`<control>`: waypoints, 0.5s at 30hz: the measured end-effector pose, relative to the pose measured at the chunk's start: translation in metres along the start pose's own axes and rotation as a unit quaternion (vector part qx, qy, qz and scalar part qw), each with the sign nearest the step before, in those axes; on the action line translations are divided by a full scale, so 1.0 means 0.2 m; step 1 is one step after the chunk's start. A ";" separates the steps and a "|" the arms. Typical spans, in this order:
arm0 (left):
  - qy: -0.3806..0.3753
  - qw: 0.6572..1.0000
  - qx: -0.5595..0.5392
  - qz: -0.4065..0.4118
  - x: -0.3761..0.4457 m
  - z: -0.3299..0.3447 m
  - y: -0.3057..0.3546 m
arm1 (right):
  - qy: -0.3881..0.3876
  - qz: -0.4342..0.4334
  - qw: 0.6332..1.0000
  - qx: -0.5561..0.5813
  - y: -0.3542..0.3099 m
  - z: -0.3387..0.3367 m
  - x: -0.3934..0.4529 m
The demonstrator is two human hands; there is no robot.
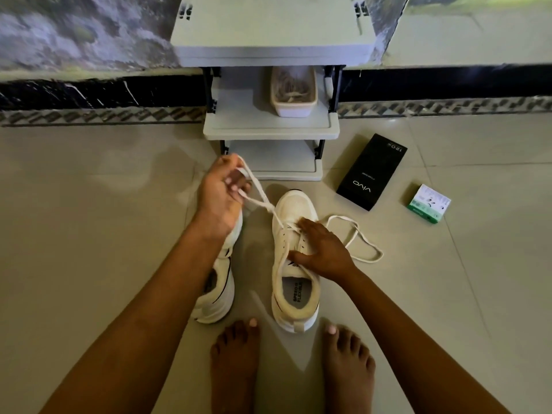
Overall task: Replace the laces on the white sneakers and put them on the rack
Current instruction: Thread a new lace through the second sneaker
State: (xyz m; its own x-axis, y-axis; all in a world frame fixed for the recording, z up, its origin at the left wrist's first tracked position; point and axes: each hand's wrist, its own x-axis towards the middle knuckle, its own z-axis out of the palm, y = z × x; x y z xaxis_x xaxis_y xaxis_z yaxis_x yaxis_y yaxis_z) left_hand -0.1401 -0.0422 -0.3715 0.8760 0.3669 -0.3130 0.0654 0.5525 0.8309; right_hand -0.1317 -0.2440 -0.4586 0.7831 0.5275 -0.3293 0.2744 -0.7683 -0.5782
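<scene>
Two white sneakers stand on the floor tiles in front of a grey shoe rack [270, 128]. The right sneaker [294, 282] points toward the rack, and a white lace [261, 194] runs taut from its lowest eyelets up and left. My left hand [222, 195] grips that lace end, lifted above the left sneaker [218, 294], which my forearm partly hides. My right hand [322, 252] rests flat on the right sneaker's tongue and eyelets, holding it down. The lace's other end [363, 246] lies in a loop on the floor to the right.
A pale tub [294, 109] of laces sits on the rack's middle shelf. A black phone box [372, 171] and a small green-and-white box [428, 204] lie on the floor to the right. My bare feet [236, 363] are just behind the sneakers.
</scene>
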 end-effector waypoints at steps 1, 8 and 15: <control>0.008 0.999 -0.037 0.014 0.01 0.00 0.05 | -0.001 0.003 1.000 -0.005 0.00 0.00 0.00; 0.043 0.998 0.023 0.027 -0.02 -0.08 0.02 | -0.015 0.023 1.000 0.001 -0.04 0.00 -0.01; 0.062 0.810 0.583 -0.015 -0.03 -0.11 -0.12 | -0.004 0.083 0.996 -0.011 -0.14 -0.04 -0.02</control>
State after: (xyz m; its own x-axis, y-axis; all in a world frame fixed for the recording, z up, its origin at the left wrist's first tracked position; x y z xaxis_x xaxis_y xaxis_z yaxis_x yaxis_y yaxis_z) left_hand -0.1567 -0.0410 -0.3995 0.8162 0.4780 -0.3246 0.5554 -0.4942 0.6688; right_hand -0.1378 -0.2281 -0.4347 0.8137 0.3960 -0.4255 0.1542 -0.8529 -0.4988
